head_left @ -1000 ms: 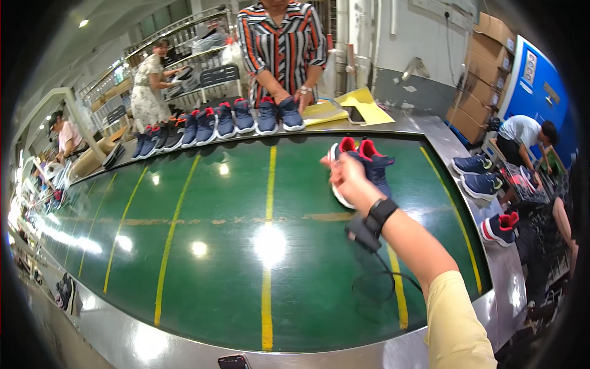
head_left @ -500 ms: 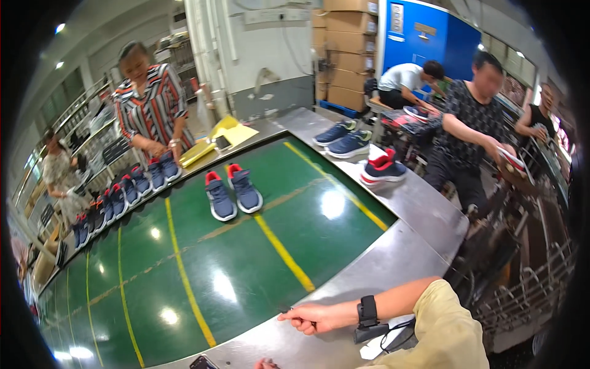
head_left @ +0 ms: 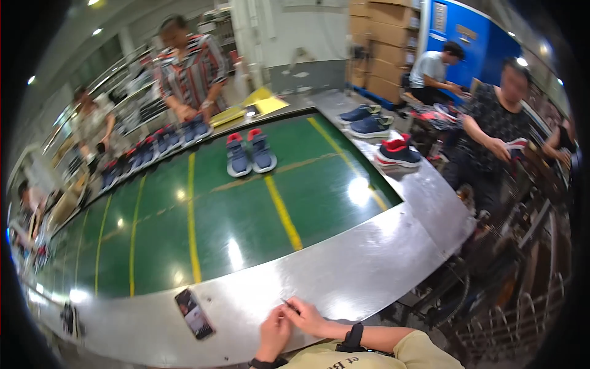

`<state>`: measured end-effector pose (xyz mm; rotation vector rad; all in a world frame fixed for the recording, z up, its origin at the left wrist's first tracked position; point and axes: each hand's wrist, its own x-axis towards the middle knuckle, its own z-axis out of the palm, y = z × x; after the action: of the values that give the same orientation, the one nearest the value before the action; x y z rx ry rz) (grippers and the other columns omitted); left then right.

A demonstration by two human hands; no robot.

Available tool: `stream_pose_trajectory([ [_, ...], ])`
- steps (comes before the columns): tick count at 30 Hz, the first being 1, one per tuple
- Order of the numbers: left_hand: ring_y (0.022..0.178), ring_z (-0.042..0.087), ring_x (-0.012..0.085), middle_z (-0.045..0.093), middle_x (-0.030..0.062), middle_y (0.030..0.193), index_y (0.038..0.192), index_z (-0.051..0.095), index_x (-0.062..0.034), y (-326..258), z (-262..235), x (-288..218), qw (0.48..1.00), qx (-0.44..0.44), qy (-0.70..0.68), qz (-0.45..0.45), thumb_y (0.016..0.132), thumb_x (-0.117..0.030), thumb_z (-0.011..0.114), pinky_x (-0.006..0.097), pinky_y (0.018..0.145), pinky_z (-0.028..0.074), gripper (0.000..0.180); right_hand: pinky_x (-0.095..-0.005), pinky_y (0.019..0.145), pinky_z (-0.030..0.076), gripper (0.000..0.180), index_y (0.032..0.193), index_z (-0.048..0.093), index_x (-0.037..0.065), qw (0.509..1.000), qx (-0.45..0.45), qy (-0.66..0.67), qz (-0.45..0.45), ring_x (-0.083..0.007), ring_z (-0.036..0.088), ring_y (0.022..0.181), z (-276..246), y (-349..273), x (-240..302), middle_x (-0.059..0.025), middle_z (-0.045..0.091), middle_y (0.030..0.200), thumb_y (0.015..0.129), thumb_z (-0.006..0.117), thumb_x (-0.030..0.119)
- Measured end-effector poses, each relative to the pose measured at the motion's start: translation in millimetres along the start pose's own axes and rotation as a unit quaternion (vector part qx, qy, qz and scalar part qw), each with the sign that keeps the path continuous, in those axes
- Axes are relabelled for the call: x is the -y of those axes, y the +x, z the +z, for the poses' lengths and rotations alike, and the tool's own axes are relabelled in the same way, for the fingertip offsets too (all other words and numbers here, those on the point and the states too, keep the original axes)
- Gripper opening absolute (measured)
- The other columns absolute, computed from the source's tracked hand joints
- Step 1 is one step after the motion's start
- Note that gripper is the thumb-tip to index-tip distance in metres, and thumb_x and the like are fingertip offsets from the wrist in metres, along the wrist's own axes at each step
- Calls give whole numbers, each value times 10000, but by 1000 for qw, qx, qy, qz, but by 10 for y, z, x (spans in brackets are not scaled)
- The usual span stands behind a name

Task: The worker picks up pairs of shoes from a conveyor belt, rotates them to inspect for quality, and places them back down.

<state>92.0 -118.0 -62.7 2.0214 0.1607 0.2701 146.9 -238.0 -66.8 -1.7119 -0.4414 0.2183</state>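
Right hand (head_left: 306, 318) has drawn back from the belt's near edge to meet the left hand (head_left: 275, 331), of which only a small part showed earlier. A small dark item (head_left: 286, 303) sits at the right fingertips, over the metal ledge (head_left: 350, 261). Right fingers are curled closed on it; left fingers are bent, their hold cannot be told. Right forearm slants in from the lower right; both wrists carry bands. Phone (head_left: 195, 314) lies left of the hands. Shoe pair (head_left: 263, 155) remains standing on the belt (head_left: 233, 206) beyond.
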Motion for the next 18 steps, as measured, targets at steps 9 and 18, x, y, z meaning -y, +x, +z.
stream_pose_trajectory([
  [9, 552, 558, 90, 614, 31, 706, 1046, 583, -24, -15, 62, 180, 982, 13, -174, -77, 891, -119, 500, 239, 508, 452, 199, -293, 543, 461, 122, 854, 613, 66, 987, 60, -139, -61, -187, 594, 576, -44, 19, -287, -91, 619, 677, 835, 616, 186],
  [18, 557, 549, 75, 597, 33, 725, 1047, 575, -28, 49, 54, 242, 972, 39, -209, -102, 888, -76, 471, 226, 507, 452, 196, -251, 486, 427, 113, 816, 599, 46, 991, 53, -109, -59, -121, 548, 513, -68, 103, -311, -54, 589, 608, 829, 630, 154],
])
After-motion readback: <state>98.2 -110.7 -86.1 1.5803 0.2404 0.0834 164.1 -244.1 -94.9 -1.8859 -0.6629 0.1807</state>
